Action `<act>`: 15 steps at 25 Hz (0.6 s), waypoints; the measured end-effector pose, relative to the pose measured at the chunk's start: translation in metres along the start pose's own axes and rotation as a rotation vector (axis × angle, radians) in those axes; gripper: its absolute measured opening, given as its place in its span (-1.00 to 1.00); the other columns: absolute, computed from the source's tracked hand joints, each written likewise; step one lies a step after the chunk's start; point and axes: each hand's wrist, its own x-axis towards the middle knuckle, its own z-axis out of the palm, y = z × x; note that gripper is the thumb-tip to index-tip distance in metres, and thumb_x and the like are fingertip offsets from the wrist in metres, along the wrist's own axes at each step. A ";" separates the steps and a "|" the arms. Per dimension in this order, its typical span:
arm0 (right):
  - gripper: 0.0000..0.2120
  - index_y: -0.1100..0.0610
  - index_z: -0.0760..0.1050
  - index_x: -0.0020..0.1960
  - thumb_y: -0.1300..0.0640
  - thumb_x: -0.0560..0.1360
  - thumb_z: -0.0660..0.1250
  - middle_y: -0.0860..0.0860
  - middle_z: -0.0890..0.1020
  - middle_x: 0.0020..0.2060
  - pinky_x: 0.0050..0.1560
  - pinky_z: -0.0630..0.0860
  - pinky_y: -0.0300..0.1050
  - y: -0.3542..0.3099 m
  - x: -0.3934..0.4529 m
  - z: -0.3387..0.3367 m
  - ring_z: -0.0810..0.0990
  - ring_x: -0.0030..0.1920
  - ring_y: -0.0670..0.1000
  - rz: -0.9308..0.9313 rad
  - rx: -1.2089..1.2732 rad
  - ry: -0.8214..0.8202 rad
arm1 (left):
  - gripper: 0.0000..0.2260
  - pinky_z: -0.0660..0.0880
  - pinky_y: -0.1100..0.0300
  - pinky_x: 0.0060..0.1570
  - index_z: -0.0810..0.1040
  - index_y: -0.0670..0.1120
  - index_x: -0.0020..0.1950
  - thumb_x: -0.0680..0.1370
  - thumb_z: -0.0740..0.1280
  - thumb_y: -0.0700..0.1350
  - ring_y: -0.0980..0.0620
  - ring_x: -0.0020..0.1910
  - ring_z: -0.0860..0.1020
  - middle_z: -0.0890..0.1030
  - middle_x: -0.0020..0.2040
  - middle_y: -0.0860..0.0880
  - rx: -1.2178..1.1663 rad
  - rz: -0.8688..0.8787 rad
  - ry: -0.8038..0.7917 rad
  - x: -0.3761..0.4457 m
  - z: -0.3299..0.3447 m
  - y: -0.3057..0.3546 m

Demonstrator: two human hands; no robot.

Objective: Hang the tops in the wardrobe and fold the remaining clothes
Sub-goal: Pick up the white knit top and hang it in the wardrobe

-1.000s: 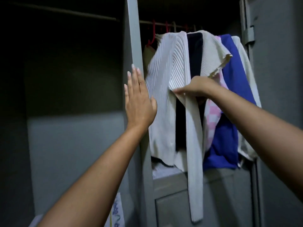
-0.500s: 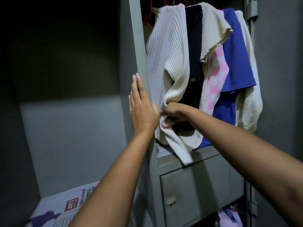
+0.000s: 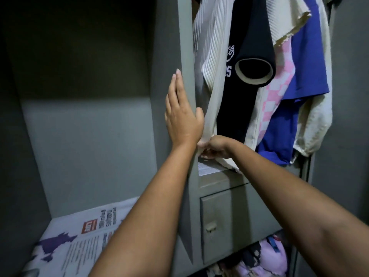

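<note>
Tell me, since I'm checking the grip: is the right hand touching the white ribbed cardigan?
Touching. The head view shows the right hand curled round the lower strip of the white ribbed cardigan, pulling it taut.

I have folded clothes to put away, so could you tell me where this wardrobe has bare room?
The left compartment, bordered by the centre post, holds only a newspaper on its floor. The right side is crowded with hanging tops, reaching down to the drawer; the shelf below it holds bundled clothes.

Hanger tops cut off; right hand (image 3: 214, 145) fingertips buried (in cardigan (image 3: 211, 47)).
</note>
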 end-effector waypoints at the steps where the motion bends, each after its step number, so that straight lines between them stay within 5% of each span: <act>1: -0.90 0.37 0.50 0.02 0.36 0.55 0.25 0.23 0.61 -0.06 0.01 0.61 -0.11 0.008 -0.002 -0.007 0.64 -0.02 0.11 0.018 -0.037 -0.004 | -0.22 0.39 0.08 0.30 0.00 -0.06 0.57 0.42 0.28 -0.24 -0.01 0.43 0.27 0.16 0.53 -0.01 0.008 -0.013 -0.018 -0.001 -0.002 0.002; 3: -0.76 0.45 0.48 0.17 0.41 0.52 0.27 0.28 0.58 0.13 0.25 0.48 0.02 0.023 -0.010 -0.021 0.56 0.20 0.22 0.055 -0.127 0.009 | -0.24 0.36 0.03 0.32 -0.02 -0.05 0.57 0.45 0.30 -0.17 -0.03 0.44 0.26 0.15 0.53 -0.02 0.030 -0.021 -0.066 -0.001 -0.007 0.005; 6: -0.92 0.39 0.52 -0.13 0.39 0.45 0.27 0.30 0.62 -0.16 -0.17 0.44 0.01 0.041 -0.043 -0.035 0.61 -0.10 0.24 0.051 -0.115 0.171 | -0.33 0.19 -0.06 0.39 -0.04 -0.01 0.57 0.57 0.23 0.09 -0.07 0.49 0.14 0.06 0.56 -0.03 -0.043 -0.083 -0.176 -0.012 -0.019 0.005; 9: -0.67 0.20 0.23 -0.38 0.42 0.53 0.06 0.06 0.35 -0.59 -0.57 0.26 -0.28 0.056 -0.098 -0.039 0.37 -0.62 -0.04 -0.035 0.163 0.277 | -0.45 0.04 0.05 0.44 0.04 -0.01 0.57 0.63 0.09 0.15 -0.04 0.53 0.06 0.04 0.57 -0.04 -0.411 -0.608 -0.206 -0.053 -0.035 0.009; 11: -0.68 0.14 0.25 -0.36 0.36 0.54 0.09 0.00 0.33 -0.51 -0.62 0.25 -0.32 0.075 -0.141 -0.046 0.30 -0.67 -0.14 -0.020 0.260 0.311 | -0.47 0.05 0.10 0.44 0.11 -0.07 0.56 0.65 0.03 0.14 -0.03 0.52 0.10 0.09 0.56 -0.08 -0.504 -0.887 -0.225 -0.097 -0.050 0.009; 13: -0.87 0.13 0.44 -0.16 0.23 0.54 0.18 0.06 0.47 -0.27 -0.40 0.48 -0.26 0.098 -0.191 -0.049 0.55 -0.42 -0.12 -0.011 0.271 0.358 | -0.50 0.10 0.13 0.43 0.20 -0.12 0.53 0.65 0.05 0.10 -0.04 0.50 0.18 0.20 0.53 -0.11 -0.445 -0.869 -0.291 -0.140 -0.068 0.013; 15: -0.73 0.14 0.43 0.25 0.11 0.57 0.20 0.15 0.54 0.15 0.09 0.53 -0.05 0.128 -0.238 -0.053 0.58 0.13 0.09 0.029 0.236 0.404 | -0.55 0.14 0.19 0.40 0.27 -0.17 0.49 0.66 0.08 0.03 -0.03 0.47 0.25 0.29 0.49 -0.11 -0.444 -0.824 -0.388 -0.175 -0.087 0.027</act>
